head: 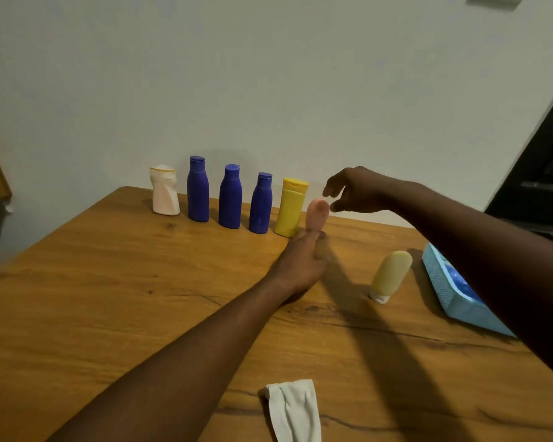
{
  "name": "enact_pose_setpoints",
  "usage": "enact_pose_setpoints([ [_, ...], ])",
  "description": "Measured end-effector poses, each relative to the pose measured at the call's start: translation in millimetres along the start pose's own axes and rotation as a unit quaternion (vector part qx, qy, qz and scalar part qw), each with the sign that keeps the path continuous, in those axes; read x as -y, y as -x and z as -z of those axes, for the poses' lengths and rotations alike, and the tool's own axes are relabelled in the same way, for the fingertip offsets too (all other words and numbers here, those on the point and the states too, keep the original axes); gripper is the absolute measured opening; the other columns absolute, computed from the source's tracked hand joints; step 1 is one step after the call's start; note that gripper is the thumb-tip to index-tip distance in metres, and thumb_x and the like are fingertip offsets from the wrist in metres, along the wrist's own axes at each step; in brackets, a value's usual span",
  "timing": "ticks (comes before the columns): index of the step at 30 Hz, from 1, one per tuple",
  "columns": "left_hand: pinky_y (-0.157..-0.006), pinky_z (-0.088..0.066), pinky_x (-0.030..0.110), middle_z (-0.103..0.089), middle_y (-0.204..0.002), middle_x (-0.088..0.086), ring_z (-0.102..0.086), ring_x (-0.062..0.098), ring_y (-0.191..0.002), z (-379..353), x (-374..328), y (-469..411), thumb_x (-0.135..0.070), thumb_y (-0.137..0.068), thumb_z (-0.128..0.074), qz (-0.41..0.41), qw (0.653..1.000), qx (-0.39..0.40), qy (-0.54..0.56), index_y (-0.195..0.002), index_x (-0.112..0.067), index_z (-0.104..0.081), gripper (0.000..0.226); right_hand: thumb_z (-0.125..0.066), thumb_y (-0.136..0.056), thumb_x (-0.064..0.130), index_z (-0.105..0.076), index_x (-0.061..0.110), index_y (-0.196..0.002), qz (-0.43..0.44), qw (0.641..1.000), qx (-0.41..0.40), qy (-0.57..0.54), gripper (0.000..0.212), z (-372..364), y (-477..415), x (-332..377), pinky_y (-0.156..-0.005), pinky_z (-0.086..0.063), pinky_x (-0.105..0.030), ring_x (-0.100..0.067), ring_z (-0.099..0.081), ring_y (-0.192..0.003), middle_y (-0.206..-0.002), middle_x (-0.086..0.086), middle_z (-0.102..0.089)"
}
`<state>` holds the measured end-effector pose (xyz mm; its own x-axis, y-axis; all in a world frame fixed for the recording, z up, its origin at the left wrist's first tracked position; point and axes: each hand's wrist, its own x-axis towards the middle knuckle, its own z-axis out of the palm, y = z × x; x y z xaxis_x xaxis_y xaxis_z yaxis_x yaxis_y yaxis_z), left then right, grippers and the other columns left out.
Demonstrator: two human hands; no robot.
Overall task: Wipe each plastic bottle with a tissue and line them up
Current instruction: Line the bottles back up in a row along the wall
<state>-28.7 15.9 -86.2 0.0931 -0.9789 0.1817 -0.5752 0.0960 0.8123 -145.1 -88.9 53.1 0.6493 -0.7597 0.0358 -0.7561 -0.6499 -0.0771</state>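
Left fingers [320, 250] curled round base of pink tube [317, 213], right fingers [329, 186] loosely spread just beside its top

The table [109, 282] is recorded as wood with visible grain, dark knots and fine cracks, finished matt. The three blue bottles [230, 199] are noted as smooth plastic with a faint sheen. The white bottle [164, 193] and yellow bottle [290, 208] are smooth, matt plastic. The pink tube [316, 215] and pale yellow tube [390, 272] are matt plastic, the latter slightly translucent. The tissue [296, 409] is creased, matt and white. A dotted, glossy wrapper is observed on the blue pack [444, 282].
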Motion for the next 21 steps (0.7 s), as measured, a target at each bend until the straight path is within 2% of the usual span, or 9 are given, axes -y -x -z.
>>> enact_pose_setpoints([
  [4,-0.102,-0.054,0.034,-0.056,-0.142,-0.002,-0.054,0.013,-0.128,-0.4,-36.7,25.4,-0.014,-0.099,-0.066,-0.032,0.998,-0.037,0.046,-0.143,-0.023,-0.055,0.046,-0.07,-0.091,0.015,-0.066,0.017,-0.123,-0.013,0.999,0.033,0.001,0.032,12.4,41.8,7.2,-0.082,-0.045,-0.025,-0.012,-0.06,-0.096,-0.121,0.0,-0.067],
  [7,-0.095,-0.054,0.027,-0.06,-0.133,-0.005,-0.056,0.01,-0.122,-6.3,-57.5,44.2,-0.013,-0.099,-0.067,-0.044,0.997,-0.033,0.056,-0.137,-0.023,-0.058,0.041,-0.07,-0.088,0.012,-0.067,0.017,-0.123,-0.028,0.998,0.058,0.004,0.036,18.5,71.1,12.5,-0.085,-0.044,-0.026,-0.013,-0.058,-0.099,-0.12,0.001,-0.067],
  [10,-0.095,-0.053,0.028,-0.061,-0.131,-0.006,-0.057,0.011,-0.119,-15.0,-69.8,61.2,-0.013,-0.097,-0.067,-0.039,0.998,-0.02,0.054,-0.136,-0.025,-0.059,0.042,-0.074,-0.081,0.011,-0.065,0.02,-0.125,-0.053,0.995,0.088,-0.004,0.047,18.0,95.1,9.9,-0.087,-0.046,-0.027,-0.014,-0.058,-0.102,-0.121,0.003,-0.066],
  [14,-0.101,-0.053,0.034,-0.058,-0.143,-0.004,-0.056,0.013,-0.125,-24.6,-76.1,79.8,-0.017,-0.099,-0.064,-0.013,0.999,0.01,0.049,-0.143,-0.026,-0.055,0.046,-0.08,-0.079,0.015,-0.061,0.023,-0.131,-0.072,0.991,0.109,0.022,0.056,6.2,118.3,-0.8,-0.094,-0.052,-0.032,-0.016,-0.061,-0.107,-0.125,0.003,-0.064],
  [17,-0.107,-0.052,0.039,-0.054,-0.147,-0.004,-0.053,0.014,-0.13,-31.9,-71.0,90.7,-0.015,-0.099,-0.062,-0.005,0.999,0.011,0.047,-0.145,-0.027,-0.053,0.048,-0.078,-0.082,0.011,-0.062,0.021,-0.128,-0.073,0.993,0.085,0.028,0.049,-5.5,125.0,-14.3,-0.093,-0.054,-0.033,-0.017,-0.062,-0.106,-0.125,0.001,-0.064],
  [21,-0.105,-0.053,0.038,-0.053,-0.147,-0.004,-0.053,0.013,-0.129,-36.6,-62.0,91.9,-0.016,-0.099,-0.064,0.0,1.0,0.008,0.023,-0.145,-0.027,-0.053,0.048,-0.072,-0.088,0.01,-0.067,0.016,-0.123,-0.037,0.996,0.069,0.042,0.036,-11.2,124.2,-24.1,-0.09,-0.051,-0.026,-0.017,-0.061,-0.109,-0.125,-0.001,-0.066],
])
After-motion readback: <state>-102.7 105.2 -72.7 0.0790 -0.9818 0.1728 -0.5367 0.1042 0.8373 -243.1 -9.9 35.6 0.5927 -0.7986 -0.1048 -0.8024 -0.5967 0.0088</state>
